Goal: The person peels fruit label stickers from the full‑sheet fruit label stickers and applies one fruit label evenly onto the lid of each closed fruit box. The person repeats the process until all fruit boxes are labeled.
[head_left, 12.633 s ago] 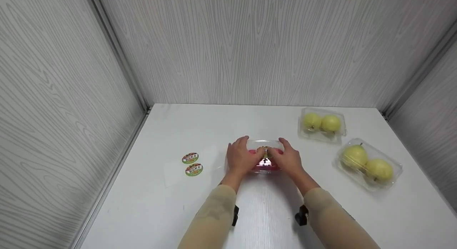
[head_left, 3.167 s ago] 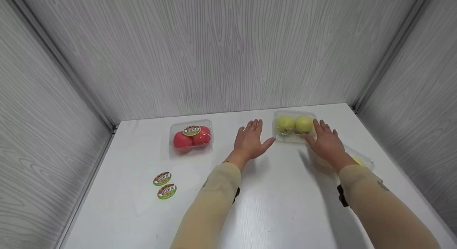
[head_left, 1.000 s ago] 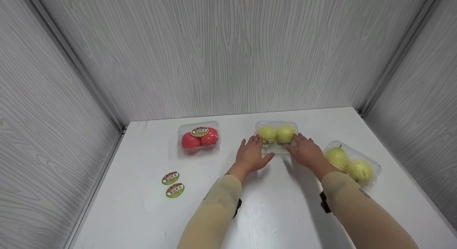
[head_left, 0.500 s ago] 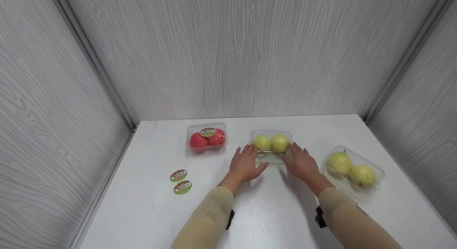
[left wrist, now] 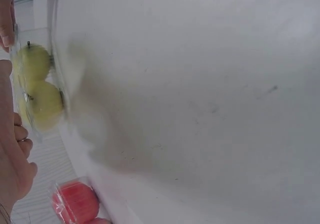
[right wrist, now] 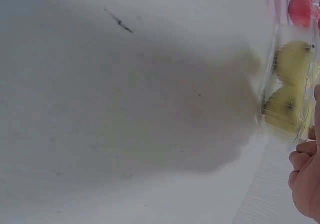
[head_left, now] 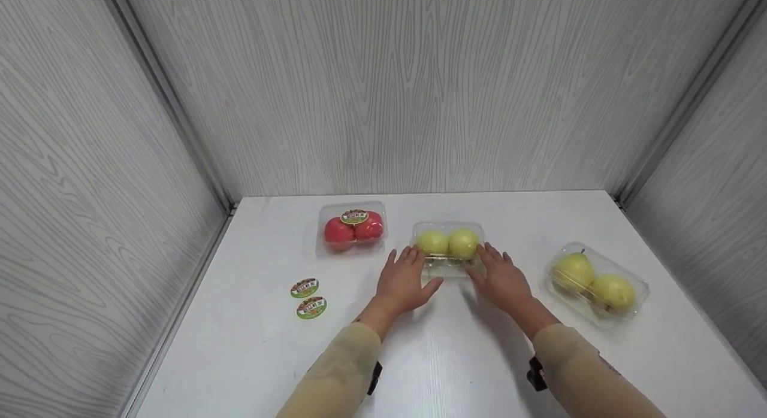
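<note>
In the head view, a clear plastic clamshell box [head_left: 444, 268] holding two yellow-green pears [head_left: 463, 243] rests on the white table between my hands. My left hand [head_left: 400, 286] touches its left side with extended fingers, thumb spread away. On the other side, my right hand [head_left: 503, 283] has straight fingers along the box and its thumb near the front right corner. Both wrist views show the box [left wrist: 35, 36] at their edges, low on the table. The right wrist view has part of the right hand [right wrist: 307, 179] beside it. No label is visible on its lid.
A clear box of red fruits [head_left: 340, 231], with an oval label [head_left: 355, 217] on its lid, stands at the back left. Two oval stickers [head_left: 311, 307] lie on a clear sheet front left. Another box of pears [head_left: 611, 292] sits at right. Walls enclose the table.
Earlier both hands pressed on the labelled red-fruit box at the middle; it now stands back left. The hands then reached the back pear box, which has come left and nearer.
</note>
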Motion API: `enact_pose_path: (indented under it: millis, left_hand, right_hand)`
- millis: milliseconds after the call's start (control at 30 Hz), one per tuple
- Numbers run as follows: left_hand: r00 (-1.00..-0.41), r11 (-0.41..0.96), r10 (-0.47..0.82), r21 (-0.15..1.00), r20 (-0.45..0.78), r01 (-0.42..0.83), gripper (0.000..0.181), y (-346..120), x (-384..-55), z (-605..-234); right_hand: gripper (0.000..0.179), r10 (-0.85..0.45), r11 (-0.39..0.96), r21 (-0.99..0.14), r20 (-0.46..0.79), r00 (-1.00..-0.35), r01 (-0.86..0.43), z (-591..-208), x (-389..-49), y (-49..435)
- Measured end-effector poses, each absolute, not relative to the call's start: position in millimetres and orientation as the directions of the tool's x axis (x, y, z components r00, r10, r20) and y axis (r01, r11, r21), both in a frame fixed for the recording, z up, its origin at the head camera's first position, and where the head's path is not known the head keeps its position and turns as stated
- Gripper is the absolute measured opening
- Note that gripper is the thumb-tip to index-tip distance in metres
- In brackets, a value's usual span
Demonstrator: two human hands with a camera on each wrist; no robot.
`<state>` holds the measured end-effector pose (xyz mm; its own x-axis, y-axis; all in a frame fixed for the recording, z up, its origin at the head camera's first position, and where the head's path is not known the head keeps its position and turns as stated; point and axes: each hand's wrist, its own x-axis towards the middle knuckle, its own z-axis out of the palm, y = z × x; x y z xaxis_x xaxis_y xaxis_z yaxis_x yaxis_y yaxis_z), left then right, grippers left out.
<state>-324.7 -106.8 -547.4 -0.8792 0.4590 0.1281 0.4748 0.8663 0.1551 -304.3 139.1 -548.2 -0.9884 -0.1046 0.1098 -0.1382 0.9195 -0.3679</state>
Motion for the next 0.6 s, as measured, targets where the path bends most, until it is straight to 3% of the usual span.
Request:
enact_pose_path:
  millis: [600]
  left_hand:
    - [-0.882, 0.873, 0.454, 0.135, 0.124, 0.468, 0.086, -129.1, -296.3, -549.3]
  right_hand:
    - [0.072, -0.116, 0.899, -0.406, 0.150, -0.982, -0.168, -558.7, -281.7, 116.0]
